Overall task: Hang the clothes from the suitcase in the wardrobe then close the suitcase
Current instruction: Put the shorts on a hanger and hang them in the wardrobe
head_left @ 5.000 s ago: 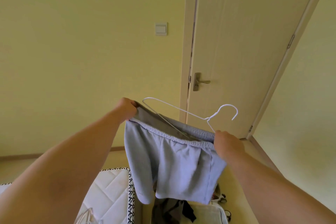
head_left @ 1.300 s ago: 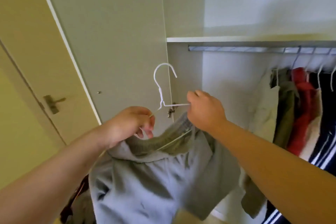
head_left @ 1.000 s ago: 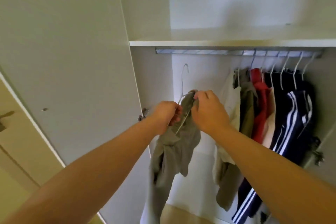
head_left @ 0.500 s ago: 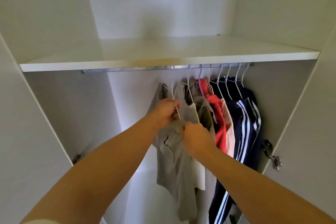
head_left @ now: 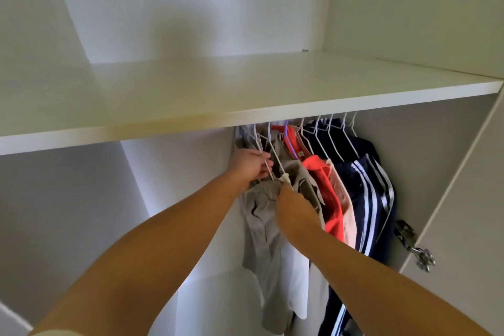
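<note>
Your left hand [head_left: 250,164], centre frame, has its grip closed round the wire of the white hanger [head_left: 276,161], likely steadying it while the hook seats on the rail, which the shelf [head_left: 245,95] hides. Just below, your right hand [head_left: 295,209] clamps its grip on the waistband of the grey shorts [head_left: 261,229], probably so they don't slide off. They hang leftmost in the row, near a red top [head_left: 328,195] and a navy striped piece [head_left: 368,199]. The wardrobe [head_left: 174,199] is plain white, with a metal hinge [head_left: 414,248] at lower right. The suitcase is out of view.
</note>
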Demonstrator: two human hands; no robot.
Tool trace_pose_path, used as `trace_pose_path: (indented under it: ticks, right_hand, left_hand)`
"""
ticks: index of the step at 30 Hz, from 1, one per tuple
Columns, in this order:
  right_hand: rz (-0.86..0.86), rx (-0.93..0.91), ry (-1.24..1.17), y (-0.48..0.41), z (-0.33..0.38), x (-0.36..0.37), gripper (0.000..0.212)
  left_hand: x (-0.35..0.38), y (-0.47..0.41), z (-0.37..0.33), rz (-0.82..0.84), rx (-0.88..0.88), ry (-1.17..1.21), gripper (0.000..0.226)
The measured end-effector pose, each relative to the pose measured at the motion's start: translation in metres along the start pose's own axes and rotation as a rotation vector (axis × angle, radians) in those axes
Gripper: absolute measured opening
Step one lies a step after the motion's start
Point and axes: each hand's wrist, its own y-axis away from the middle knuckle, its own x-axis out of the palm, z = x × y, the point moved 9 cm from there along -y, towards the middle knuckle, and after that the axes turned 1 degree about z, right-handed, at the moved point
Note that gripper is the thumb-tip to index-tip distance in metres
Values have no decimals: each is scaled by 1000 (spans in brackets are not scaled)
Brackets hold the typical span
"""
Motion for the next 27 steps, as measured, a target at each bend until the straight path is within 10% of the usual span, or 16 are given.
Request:
trace_pose_path:
  ticks: [15, 22, 27]
  right_hand:
    - [-62, -10, -51, -23, -2, 2, 28]
    - [-319, -124, -69, 6, 0, -36, 27]
    - [-425, -394, -185, 64, 30, -49, 20]
  left_hand:
    - [-3, -11, 4, -13, -47, 5, 20]
    - [-24, 40, -21, -232, 294, -745, 32]
    - [-57, 148, -3, -341, 388, -823, 26]
